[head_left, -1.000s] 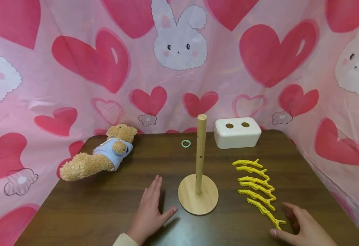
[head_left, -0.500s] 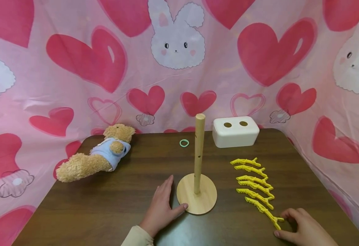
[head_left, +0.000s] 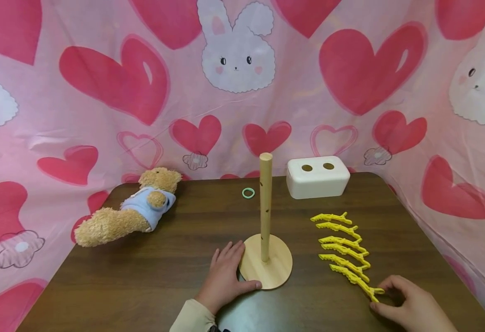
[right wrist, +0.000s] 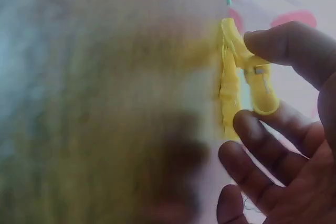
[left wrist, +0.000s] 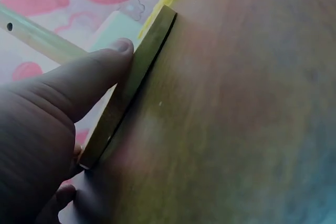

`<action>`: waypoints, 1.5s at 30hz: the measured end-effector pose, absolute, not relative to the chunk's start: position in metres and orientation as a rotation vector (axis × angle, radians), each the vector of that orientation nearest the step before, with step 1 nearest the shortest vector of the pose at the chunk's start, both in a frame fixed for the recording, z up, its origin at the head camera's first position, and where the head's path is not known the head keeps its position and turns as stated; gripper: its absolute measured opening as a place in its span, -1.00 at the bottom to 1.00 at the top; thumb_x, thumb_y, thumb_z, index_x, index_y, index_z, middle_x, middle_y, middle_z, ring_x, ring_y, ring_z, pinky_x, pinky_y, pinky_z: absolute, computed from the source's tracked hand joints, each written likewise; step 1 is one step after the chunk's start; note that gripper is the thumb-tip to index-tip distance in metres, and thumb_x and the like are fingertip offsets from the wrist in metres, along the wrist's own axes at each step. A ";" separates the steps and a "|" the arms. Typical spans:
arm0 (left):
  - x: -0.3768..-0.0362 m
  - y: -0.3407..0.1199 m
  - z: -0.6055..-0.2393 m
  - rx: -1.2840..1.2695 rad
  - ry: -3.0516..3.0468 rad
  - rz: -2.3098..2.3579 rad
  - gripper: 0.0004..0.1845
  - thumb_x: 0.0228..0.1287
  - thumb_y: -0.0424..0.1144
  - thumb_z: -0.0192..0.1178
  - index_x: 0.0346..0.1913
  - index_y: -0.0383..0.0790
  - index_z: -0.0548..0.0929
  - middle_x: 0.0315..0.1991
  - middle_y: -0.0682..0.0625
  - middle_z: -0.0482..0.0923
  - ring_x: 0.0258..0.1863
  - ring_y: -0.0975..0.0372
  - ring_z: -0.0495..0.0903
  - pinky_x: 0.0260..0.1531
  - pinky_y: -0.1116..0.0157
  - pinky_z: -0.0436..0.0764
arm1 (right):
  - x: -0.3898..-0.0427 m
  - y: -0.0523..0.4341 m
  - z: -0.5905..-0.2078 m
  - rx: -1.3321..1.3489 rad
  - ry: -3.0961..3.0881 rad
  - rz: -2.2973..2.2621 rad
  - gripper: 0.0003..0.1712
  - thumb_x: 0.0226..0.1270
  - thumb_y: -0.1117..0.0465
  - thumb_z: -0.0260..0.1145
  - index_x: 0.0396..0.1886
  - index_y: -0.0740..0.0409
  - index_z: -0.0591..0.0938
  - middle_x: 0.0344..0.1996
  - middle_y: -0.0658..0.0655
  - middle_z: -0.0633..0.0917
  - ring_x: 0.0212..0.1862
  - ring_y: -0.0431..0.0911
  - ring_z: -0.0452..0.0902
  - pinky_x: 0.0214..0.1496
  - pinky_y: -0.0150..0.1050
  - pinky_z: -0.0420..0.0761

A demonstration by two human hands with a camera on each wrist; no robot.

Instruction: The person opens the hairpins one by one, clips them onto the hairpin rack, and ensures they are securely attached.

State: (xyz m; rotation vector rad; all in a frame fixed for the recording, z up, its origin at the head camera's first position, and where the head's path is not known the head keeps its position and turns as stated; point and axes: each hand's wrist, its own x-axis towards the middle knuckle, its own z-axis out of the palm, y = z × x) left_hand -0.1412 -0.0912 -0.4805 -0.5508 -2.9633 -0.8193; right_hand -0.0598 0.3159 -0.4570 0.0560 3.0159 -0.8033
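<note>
My left hand (head_left: 224,279) spans the round base of a wooden stand (head_left: 281,265). Its thumb lies on the front rim and its fingers reach the left rim; in the left wrist view the thumb presses the base edge (left wrist: 149,40). An upright dowel (head_left: 266,207) rises from the base. At the right, my right hand (head_left: 412,304) pinches the forked end of the nearest yellow alligator hair clip (head_left: 352,276) between thumb and index finger. In the right wrist view, that clip's handle (right wrist: 262,90) sits between thumb and fingertips. Several more yellow hair clips (head_left: 342,249) lie in a column beyond it.
A white box (head_left: 319,184) with two round holes stands at the back right. Left of it lies a small green ring (head_left: 248,193). A teddy bear (head_left: 144,207) in blue lies at the table's (head_left: 176,295) left edge. A pink heart-print cloth (head_left: 234,106) hangs behind.
My left hand has moved right from the bare table onto the stand's base. My right hand has closed from beside the nearest hair clip onto its forked end.
</note>
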 end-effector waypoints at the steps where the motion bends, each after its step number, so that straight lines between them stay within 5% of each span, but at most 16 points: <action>1: -0.141 -0.091 -0.481 -0.553 -2.972 -0.819 0.15 -0.28 0.51 0.20 0.37 -0.16 0.28 0.35 -0.02 0.23 0.38 0.01 0.07 0.28 -0.14 -0.08 | -0.060 0.314 -0.456 0.062 3.015 -0.806 -0.54 -0.26 -0.15 0.55 -0.41 -0.07 0.56 -0.42 -0.09 0.56 -0.41 -0.36 0.39 -0.40 -0.34 0.44; 22: -0.142 -0.093 -0.481 -0.550 -2.965 -0.844 0.12 -0.28 0.50 0.22 0.35 -0.13 0.31 0.33 0.03 0.26 0.37 0.03 0.08 0.28 -0.13 -0.08 | -0.073 0.265 -0.447 -0.071 3.110 -1.047 -0.69 -0.29 -0.05 0.60 -0.53 -0.28 0.62 -0.52 -0.25 0.60 -0.43 -0.35 0.45 -0.38 -0.38 0.44; 45: -0.142 -0.094 -0.481 -0.547 -2.972 -0.854 0.13 -0.30 0.50 0.22 0.35 -0.12 0.31 0.34 0.03 0.26 0.37 0.04 0.08 0.28 -0.12 -0.08 | -0.098 0.224 -0.448 -0.174 2.992 -1.151 -0.71 -0.26 0.02 0.59 -0.53 -0.19 0.62 -0.51 -0.23 0.60 -0.40 -0.31 0.48 -0.33 -0.37 0.49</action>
